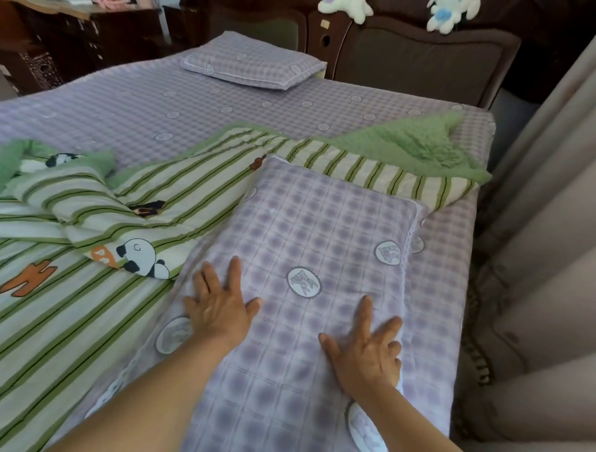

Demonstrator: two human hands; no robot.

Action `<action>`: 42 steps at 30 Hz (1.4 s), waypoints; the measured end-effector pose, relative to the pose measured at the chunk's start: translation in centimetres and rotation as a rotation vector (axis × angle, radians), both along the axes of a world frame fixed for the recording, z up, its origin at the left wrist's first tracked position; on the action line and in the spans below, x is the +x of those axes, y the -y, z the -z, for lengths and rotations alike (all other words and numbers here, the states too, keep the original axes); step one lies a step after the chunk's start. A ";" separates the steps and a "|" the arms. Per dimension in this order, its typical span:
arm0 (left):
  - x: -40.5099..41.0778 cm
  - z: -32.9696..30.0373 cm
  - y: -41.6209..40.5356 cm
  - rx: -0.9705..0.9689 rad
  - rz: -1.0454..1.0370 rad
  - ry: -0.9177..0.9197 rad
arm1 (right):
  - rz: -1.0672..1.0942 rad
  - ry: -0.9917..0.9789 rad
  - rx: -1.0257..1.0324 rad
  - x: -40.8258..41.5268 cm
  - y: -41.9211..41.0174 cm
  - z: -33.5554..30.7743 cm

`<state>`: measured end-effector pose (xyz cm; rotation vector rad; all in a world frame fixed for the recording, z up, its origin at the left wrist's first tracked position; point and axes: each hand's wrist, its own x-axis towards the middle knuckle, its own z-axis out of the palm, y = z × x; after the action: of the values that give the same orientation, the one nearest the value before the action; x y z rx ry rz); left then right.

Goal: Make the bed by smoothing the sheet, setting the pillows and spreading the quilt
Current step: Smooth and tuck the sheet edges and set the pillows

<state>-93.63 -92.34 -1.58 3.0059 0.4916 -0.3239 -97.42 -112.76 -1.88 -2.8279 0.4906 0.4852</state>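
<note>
Two plush toys are sitting on top of the dark headboard (pixel 419 58), one white (pixel 345 8) and one white with blue (pixel 451 14). Beige curtains (pixel 541 226) are hanging along the right side. Dark wooden furniture (pixel 80 42) is standing at the upper left, with something pink (pixel 113 3) lying on it.

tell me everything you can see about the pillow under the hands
The near pillow is a flat, rectangular cushion in a lilac checked cotton-looking case, printed with round grey animal medallions and edged with a white trim on its right side. It lies lengthwise, its far end overlapping the striped green quilt, the rest on the matching purple sheet near the bed's right edge. The left hand and right hand both press flat on it, fingers spread. Its near end runs out of view.
</note>
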 end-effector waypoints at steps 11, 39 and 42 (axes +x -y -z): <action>3.1 0.8 -2.0 -0.036 -0.151 0.156 | 0.076 0.085 -0.142 2.1 -1.1 1.2; 4.8 -11.6 7.9 0.037 -0.015 0.566 | -0.274 0.672 -0.074 8.1 10.8 -7.9; 6.9 -14.2 10.9 0.052 -0.005 0.603 | -0.292 0.737 -0.068 10.5 13.7 -9.7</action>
<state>-86.75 -103.20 12.61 2.9294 0.4440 0.5884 -86.92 -126.50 7.84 -2.8696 -0.0542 -0.5370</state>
